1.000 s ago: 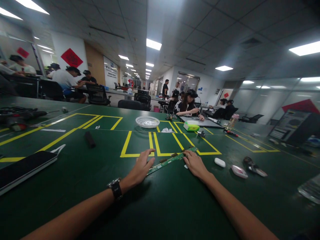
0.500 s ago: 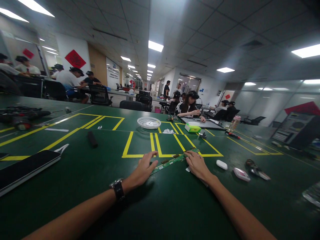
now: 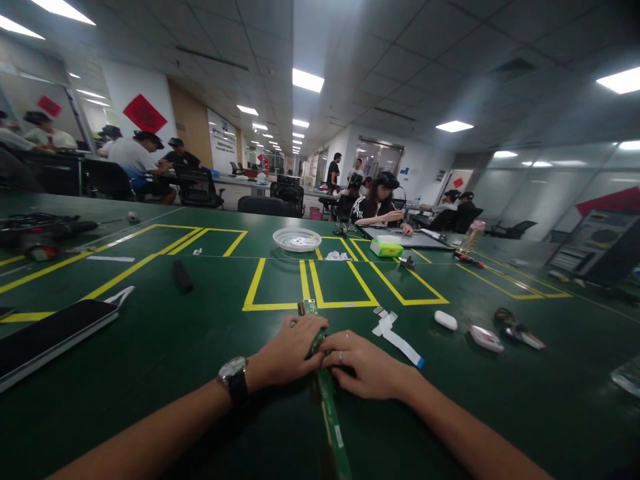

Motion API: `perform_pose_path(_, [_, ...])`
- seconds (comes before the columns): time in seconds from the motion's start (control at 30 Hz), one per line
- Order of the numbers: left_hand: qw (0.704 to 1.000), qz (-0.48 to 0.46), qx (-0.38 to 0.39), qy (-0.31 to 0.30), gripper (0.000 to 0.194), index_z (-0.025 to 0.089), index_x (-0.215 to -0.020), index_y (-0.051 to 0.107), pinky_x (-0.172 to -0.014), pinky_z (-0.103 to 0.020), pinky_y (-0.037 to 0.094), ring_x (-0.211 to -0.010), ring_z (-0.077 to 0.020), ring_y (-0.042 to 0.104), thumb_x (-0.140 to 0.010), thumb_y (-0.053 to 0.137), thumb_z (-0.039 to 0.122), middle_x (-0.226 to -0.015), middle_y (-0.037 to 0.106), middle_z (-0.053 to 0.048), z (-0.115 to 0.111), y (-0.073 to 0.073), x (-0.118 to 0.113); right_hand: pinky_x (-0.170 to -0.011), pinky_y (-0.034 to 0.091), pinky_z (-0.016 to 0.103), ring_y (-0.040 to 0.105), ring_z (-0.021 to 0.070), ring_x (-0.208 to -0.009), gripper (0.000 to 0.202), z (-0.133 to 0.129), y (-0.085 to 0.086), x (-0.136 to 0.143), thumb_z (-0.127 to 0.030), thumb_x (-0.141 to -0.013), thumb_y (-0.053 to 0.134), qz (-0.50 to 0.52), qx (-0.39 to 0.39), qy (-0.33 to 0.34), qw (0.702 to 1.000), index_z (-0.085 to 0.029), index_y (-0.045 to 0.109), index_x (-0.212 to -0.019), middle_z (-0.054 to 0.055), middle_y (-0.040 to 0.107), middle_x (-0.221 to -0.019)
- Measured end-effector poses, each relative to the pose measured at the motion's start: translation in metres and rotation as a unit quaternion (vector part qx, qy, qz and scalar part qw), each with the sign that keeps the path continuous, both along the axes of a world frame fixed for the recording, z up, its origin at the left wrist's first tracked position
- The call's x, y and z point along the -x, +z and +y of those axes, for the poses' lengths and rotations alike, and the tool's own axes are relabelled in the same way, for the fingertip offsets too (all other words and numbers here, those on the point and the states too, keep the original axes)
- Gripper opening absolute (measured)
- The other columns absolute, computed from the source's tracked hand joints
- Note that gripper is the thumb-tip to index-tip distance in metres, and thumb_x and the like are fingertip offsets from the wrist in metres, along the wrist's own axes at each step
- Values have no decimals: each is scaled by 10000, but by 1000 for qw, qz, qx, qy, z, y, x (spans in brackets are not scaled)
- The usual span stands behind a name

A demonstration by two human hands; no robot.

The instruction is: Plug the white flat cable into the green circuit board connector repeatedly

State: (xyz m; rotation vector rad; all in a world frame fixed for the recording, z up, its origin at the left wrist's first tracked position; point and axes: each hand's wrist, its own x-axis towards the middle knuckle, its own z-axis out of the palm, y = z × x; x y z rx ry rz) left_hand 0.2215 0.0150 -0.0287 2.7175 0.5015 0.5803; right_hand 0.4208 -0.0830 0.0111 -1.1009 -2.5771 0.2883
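Centrally, green circuit strip (image 3: 327, 407) lies lengthwise on dark green table (image 3: 225, 433), near to far, beneath both hands. Left hand (image 3: 293, 347) and right hand (image 3: 367, 363) touch strip, fingers bent; whether pinched, indeterminable. White ribbon cable (image 3: 400, 340): right of hands.

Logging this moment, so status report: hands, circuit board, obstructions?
Left hand and right hand on green circuit board. White ribbon cable beside right hand, clear of board.

Head view, worn at head height, facing forward and slightly down; the green counter (image 3: 200, 353) fills the near foreground, the room recedes beyond, and no second view shares the scene.
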Motion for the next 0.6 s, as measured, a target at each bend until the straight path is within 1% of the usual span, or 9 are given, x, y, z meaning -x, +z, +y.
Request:
perform_pose_path(0.07, [1000,10,-10,-1,407,230,-1313,453,-1020,-455,332,-1230,-277,492,-930,525,348,-1307,560,-95,-2,2,0,-998,419,352,578,188,-1107,243,4,1,-11,-105,-884,497,-6,-44,-71,997,-208,661,-1030,64,660,-1140])
perform_pose_path(0.13, [1000,14,-14,3,438,228,-1330,441,-1041,-456,322,-1265,-280,465,-925,533,369,-1354,530,-99,-2,2,1,-960,440,375,587,217,-1064,211,12,1,-34,-149,-898,483,-17,-99,-218,971,-185,647,-1026,97,655,-1106])
perform_pose_path(0.17, [1000,16,-15,5,453,227,-1339,438,-1055,-457,314,-1286,-282,448,-925,534,382,-1385,507,-101,-2,2,1,-954,442,398,584,247,-1061,219,16,0,-49,-189,-896,498,-40,-116,-306,944,-162,640,-1060,126,647,-1102])
perform_pose_path(0.23, [1000,18,-21,15,479,223,-1351,440,-1078,-465,297,-1318,-293,415,-925,532,420,-1430,466,-106,-1,1,2,-926,446,434,576,310,-1069,286,22,-2,-78,-294,-876,547,-110,-89,-430,892,-124,647,-1083,174,636,-1109])
perform_pose_path(0.3, [999,15,-31,39,518,209,-1356,447,-1076,-478,300,-1319,-311,405,-915,538,465,-1430,458,-117,0,-1,2,-859,460,424,577,336,-1063,329,26,-5,-98,-360,-870,549,-153,-31,-492,856,-119,663,-1062,190,632,-1117])
perform_pose_path(0.33, [998,14,-36,52,531,203,-1351,456,-1064,-483,311,-1308,-320,409,-909,540,484,-1417,466,-121,0,-1,2,-830,461,402,584,329,-1049,328,27,-7,-104,-370,-872,541,-160,-7,-501,851,-125,669,-1050,184,636,-1110])
perform_pose_path(0.4, [997,16,-42,68,527,199,-1328,478,-1029,-482,338,-1273,-324,430,-905,535,508,-1376,494,-122,0,-2,2,-791,451,354,602,292,-1002,305,27,-9,-105,-368,-879,534,-150,19,-488,860,-143,677,-1027,157,648,-1074])
perform_pose_path(0.47, [997,23,-43,63,507,206,-1309,493,-1002,-479,350,-1249,-321,444,-910,526,517,-1357,508,-116,0,-2,1,-773,439,321,608,254,-960,281,26,-9,-94,-364,-881,544,-124,27,-444,887,-160,678,-1020,125,655,-1041])
perform_pose_path(0.6, [998,31,-33,40,521,223,-1329,482,-993,-486,334,-1250,-327,442,-914,521,536,-1380,497,-112,0,-1,0,-779,432,310,594,218,-934,260,19,-5,-59,-368,-883,580,-82,25,-324,942,-179,670,-1037,91,648,-1040])
